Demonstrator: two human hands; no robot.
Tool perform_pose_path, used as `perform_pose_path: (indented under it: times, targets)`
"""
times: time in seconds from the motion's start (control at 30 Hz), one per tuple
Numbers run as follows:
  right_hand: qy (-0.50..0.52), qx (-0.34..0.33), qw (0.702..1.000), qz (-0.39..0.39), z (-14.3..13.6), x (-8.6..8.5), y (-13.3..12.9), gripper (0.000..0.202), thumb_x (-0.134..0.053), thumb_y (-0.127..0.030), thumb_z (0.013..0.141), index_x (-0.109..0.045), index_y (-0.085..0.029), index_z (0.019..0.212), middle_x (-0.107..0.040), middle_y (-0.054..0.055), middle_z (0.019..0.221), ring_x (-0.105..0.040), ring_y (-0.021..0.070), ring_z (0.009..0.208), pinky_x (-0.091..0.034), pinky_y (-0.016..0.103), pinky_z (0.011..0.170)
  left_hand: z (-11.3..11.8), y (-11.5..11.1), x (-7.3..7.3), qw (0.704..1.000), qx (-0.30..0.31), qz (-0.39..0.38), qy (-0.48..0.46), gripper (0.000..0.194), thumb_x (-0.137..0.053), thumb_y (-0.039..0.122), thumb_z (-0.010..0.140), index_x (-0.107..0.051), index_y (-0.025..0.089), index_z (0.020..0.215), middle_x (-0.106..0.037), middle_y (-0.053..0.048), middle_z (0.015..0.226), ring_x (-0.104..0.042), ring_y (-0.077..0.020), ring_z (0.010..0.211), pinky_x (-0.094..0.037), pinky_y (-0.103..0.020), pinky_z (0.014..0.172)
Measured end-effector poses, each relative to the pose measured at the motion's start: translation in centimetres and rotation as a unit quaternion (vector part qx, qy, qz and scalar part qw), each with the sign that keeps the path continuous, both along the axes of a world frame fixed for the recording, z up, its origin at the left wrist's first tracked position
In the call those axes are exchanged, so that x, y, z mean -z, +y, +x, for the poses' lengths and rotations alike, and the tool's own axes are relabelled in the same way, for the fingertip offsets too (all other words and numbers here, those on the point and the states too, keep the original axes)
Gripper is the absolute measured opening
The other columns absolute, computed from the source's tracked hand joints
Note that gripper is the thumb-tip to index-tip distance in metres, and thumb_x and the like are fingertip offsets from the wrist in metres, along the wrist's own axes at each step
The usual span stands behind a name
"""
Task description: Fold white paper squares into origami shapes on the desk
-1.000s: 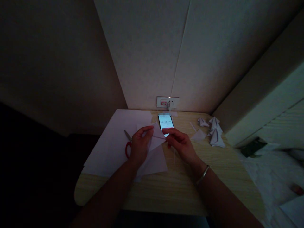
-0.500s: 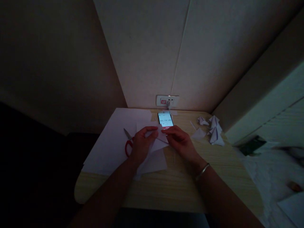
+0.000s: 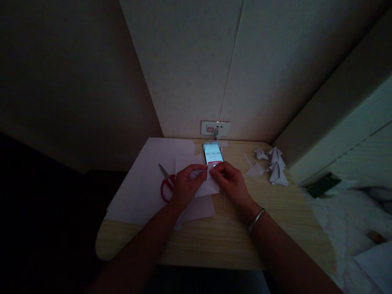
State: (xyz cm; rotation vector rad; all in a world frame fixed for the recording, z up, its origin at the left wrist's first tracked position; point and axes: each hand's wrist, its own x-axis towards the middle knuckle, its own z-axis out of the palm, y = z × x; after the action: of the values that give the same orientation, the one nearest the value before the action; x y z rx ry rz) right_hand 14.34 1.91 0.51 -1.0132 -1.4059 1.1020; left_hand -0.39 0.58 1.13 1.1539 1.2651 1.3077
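Note:
Between my hands is a small white sheet of paper (image 3: 208, 185), partly hidden by my fingers. My left hand (image 3: 189, 183) pinches its left side between thumb and forefinger. Close beside it, my right hand (image 3: 230, 181) pinches the paper's upper right part; a bracelet circles that wrist. Scissors with red handles (image 3: 167, 188) lie just left of my left hand, on a stack of large white sheets (image 3: 137, 179). Another smaller paper piece (image 3: 200, 208) rests below my hands. A phone (image 3: 213, 153) showing a running timer lies just beyond my fingertips.
Several folded paper shapes (image 3: 277, 167) sit at the right of the wooden table (image 3: 232, 245). Near them are a flat paper piece (image 3: 256, 170) and a thin paper strip (image 3: 248, 159). A wall socket (image 3: 215, 128) with a plug is behind the phone.
My right hand has shifted slightly left, and its fingertips are now closer to my left hand's. The held paper has turned a little and hangs lower toward me.

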Motion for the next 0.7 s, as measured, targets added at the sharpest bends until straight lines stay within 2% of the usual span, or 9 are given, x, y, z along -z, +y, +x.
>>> perform_pose_path:
  times: [0.13,0.33,0.53,0.7]
  targets:
    - [0.046,0.015,0.997,-0.061,-0.6,0.1,-0.4,0.02,-0.063,-0.039,0.076,-0.056,-0.021,0.071,-0.052,-0.002,0.066,-0.043,0.0107,0.056,-0.034,0.023,0.051,0.1,0.0,0.4,0.999,-0.021,0.012,0.024,0.028,-0.072,0.036,0.066,-0.071,0.018,0.088,-0.066,0.0,0.07,-0.048,-0.0073,0.052,-0.036,-0.017,0.047]
    - [0.055,0.031,0.996,-0.062,-0.9,0.3,-0.4,0.018,-0.061,-0.036,0.075,-0.053,-0.021,0.07,-0.049,-0.004,0.064,-0.04,0.0102,0.055,-0.033,0.023,0.051,0.2,0.1,0.9,0.999,-0.043,0.009,0.019,0.027,-0.075,0.035,0.062,-0.071,0.018,0.082,-0.066,0.0,0.069,-0.049,-0.0078,0.052,-0.038,-0.019,0.048]
    - [0.04,0.033,0.998,-0.044,-1.0,0.6,-0.5,0.017,-0.059,-0.033,0.077,-0.049,-0.021,0.069,-0.045,-0.004,0.063,-0.04,0.0105,0.055,-0.033,0.023,0.052,0.3,0.2,1.2,0.999,-0.038,0.011,-0.025,0.034,-0.074,0.033,0.064,-0.071,0.019,0.096,-0.07,-0.001,0.078,-0.056,-0.0099,0.059,-0.044,-0.02,0.054]
    - [0.039,0.037,0.998,-0.038,-1.2,0.5,-0.6,0.019,-0.058,-0.035,0.08,-0.049,-0.021,0.07,-0.046,-0.004,0.064,-0.04,0.0107,0.056,-0.033,0.024,0.052,0.3,0.2,1.3,0.999,-0.036,0.003,-0.017,0.033,-0.073,0.035,0.065,-0.072,0.019,0.094,-0.07,-0.002,0.079,-0.057,-0.0107,0.063,-0.045,-0.02,0.057]
